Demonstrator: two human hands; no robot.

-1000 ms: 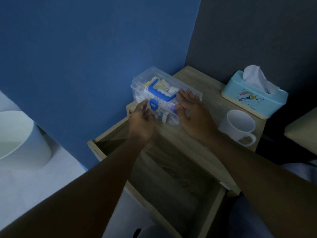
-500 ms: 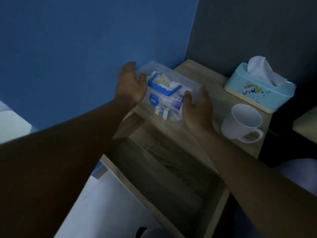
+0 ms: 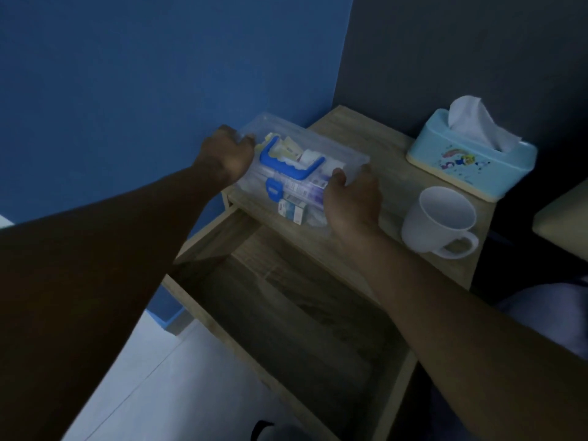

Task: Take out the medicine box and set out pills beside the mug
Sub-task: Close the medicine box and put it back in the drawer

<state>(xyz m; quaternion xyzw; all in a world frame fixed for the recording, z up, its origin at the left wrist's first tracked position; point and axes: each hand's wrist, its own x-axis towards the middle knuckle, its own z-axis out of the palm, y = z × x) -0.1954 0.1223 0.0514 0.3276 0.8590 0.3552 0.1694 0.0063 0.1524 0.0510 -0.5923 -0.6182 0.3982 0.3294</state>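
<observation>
gripping med box [image 3: 296, 173] w/ both hands

Bedroom at home, small wooden bedside table [image 3: 378, 144] with open drawer [image 3: 286, 316], tissue box [image 3: 471, 160], white mug [image 3: 440, 222], blue wall [image 3: 143, 74]

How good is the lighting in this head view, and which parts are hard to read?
Head view: dim, bluish light; the left arm is nearly black in shadow; the open drawer is murky; labels inside the clear box are too soft to read; wide-angle bending tilts the walls; the mug and tissue box stay legible.
</observation>
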